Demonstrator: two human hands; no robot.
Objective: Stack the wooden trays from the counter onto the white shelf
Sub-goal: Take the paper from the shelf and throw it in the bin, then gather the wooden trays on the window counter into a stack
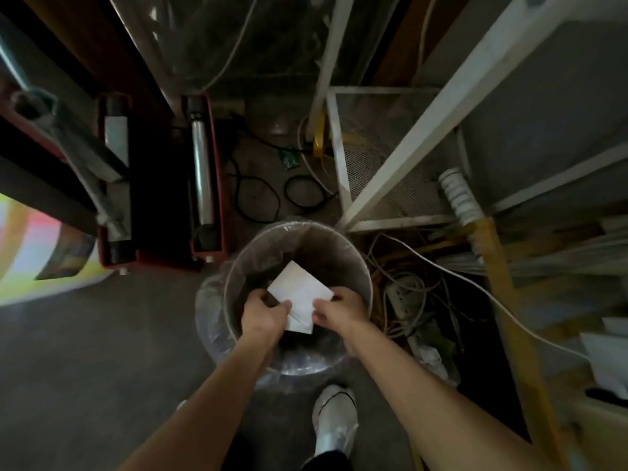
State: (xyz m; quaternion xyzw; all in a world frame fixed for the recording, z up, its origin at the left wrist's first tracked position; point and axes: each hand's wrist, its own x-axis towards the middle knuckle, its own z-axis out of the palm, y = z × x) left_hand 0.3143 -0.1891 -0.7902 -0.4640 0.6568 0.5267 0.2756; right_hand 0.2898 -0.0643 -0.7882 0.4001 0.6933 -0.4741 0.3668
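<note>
Both my hands hold a pale, flat rectangular piece (299, 294) tilted over the mouth of a round bin (353, 263) lined with clear plastic. My left hand (263, 312) grips its lower left edge, and my right hand (339, 309) grips its right edge. I cannot tell whether the piece is a tray, a card or paper. The white metal shelf frame (401, 154) with a mesh panel stands at the upper right. No wooden trays or counter show in the view.
A red and black machine (159, 185) with a metal roller stands at the left. Black cables (258, 195) lie on the floor behind the bin. Tangled white wires and a power strip (404, 297) lie to the right. My shoe (334, 423) is below the bin.
</note>
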